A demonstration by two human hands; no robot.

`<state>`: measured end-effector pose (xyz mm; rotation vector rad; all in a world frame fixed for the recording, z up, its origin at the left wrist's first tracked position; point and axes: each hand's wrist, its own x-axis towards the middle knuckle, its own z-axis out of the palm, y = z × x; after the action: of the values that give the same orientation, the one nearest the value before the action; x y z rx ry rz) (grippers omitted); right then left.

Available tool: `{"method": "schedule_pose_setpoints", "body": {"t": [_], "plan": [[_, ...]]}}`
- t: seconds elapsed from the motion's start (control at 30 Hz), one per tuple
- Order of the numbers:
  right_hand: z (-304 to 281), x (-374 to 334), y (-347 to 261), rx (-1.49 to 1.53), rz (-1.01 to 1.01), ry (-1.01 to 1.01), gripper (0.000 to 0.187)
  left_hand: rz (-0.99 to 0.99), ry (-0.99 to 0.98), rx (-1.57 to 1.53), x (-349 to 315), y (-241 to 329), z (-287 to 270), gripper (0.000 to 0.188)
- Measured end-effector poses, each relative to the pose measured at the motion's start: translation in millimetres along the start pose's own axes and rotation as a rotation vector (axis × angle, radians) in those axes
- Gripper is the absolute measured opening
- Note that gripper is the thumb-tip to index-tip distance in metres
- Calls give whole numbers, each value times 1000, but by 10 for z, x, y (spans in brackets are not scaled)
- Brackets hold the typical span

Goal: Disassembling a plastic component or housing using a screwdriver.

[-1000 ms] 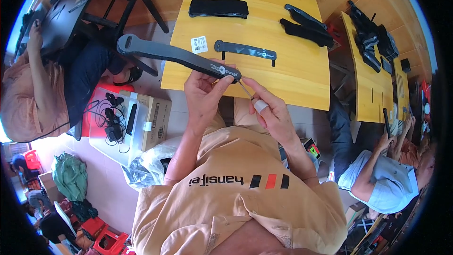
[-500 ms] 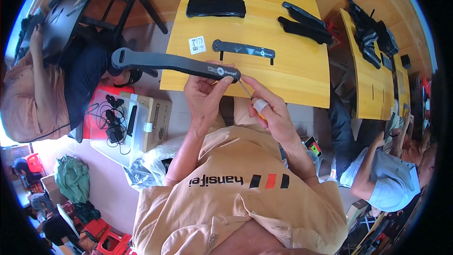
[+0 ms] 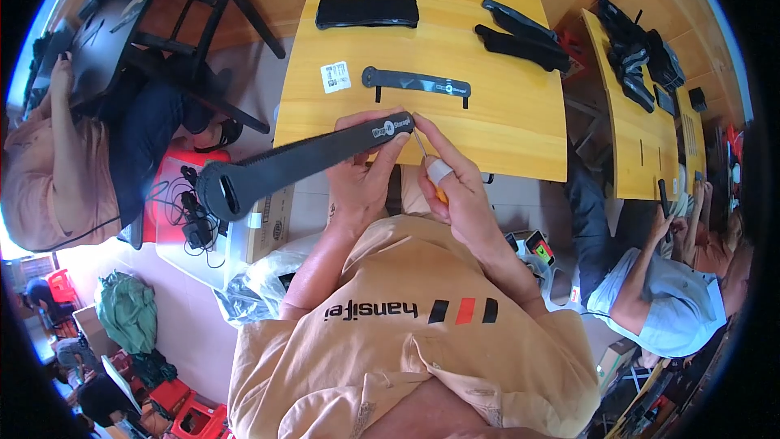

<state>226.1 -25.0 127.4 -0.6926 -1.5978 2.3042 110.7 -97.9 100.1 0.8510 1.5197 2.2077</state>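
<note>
The left hand (image 3: 361, 183) is pinching a dark hook-and-loop strap (image 3: 301, 162) near its printed end, the thumb pressing on the upper face while the other fingers are curling behind it. Most of the strap is extending past the fingers toward the lower left, where its broad, rounded head is showing a long oval slot. The right hand (image 3: 459, 195) is closing around a slim hand tool (image 3: 441, 194), whose yellow-orange handle is partly hiding in the palm; the thin metal shaft is pointing up at the strap's printed end, and the right index fingertip is sitting just beside that end. Whether the tool's tip is touching the fabric, one cannot tell. A white wrap (image 3: 439, 169) is circling one right finger.

The strap is looking matte and fuzzy, with a pale print. On the smooth yellow wooden table (image 3: 504, 126) beyond, a glossier strap (image 3: 414, 81) is lying flat near a square white label (image 3: 334, 77), and a thick black fabric bundle (image 3: 367, 12) is resting farther back.
</note>
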Motion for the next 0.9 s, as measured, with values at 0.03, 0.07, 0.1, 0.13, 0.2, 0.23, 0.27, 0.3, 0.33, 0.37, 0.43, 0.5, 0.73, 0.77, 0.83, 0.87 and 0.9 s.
{"method": "schedule_pose_setpoints", "body": {"t": [0.03,0.07,0.1,0.13,0.2,0.23,0.27,0.3,0.33,0.37,0.43,0.5,0.73,0.77,0.83,0.87,0.9], "plan": [[-6,-4,-9,128,33,-36,49,-1,-3,-1,2,-10,-4,31],[-8,-5,-11,256,66,-73,49,21,-9,0,8,-21,-7,32],[-2,-3,-8,257,65,-70,49,44,-15,1,14,-27,-10,33],[2,-1,-6,252,70,-59,50,42,-18,0,18,-30,-10,33],[15,14,10,247,75,-44,50,35,-17,24,25,-37,-15,32],[24,32,33,27,-13,7,50,35,-17,24,22,-42,-11,32],[24,50,58,-193,-101,59,50,46,-3,6,17,-54,-4,32],[8,78,99,-193,-101,59,50,57,10,-12,12,-65,-1,32],[-10,111,150,-340,-206,71,49,56,11,-11,10,-67,-12,32],[-20,134,172,-488,-312,82,48,88,-9,85,11,-67,-30,31],[-17,139,123,-498,-305,74,48,120,-27,181,16,-65,-40,31],[-120,218,177,-508,-300,66,49,138,-17,167,25,-59,-38,30],[26,175,124,-210,-255,-70,49,33,21,17,95,2,-76,27],[58,159,97,-509,-322,118,48,33,21,17,87,3,-65,27],[5,173,112,-473,-278,92,47,60,69,102,62,3,-34,26],[-19,186,116,-437,-234,65,45,60,66,102,49,-24,-41,26],[-19,206,114,-436,-235,68,45,71,37,204,29,-75,-57,26]]}}
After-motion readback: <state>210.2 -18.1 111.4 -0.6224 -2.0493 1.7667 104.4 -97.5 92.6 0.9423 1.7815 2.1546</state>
